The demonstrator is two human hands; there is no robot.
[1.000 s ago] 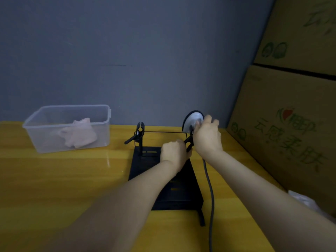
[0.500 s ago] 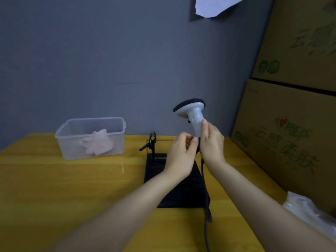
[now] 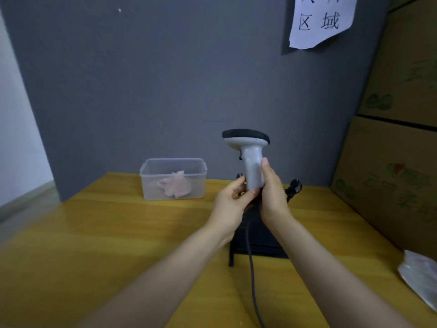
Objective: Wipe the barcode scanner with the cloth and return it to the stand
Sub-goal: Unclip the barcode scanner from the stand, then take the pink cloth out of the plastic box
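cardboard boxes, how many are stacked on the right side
2 show. The lower cardboard box stands beside the yellow table at the right; the upper cardboard box sits on top of it. More may lie outside the frame.

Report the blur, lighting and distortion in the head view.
Head view: dim, even light; the yellow wooden table smears at the lower-left edge; wide-angle bending tilts the grey wall; the white handheld barcode scanner stays fairly sharp.
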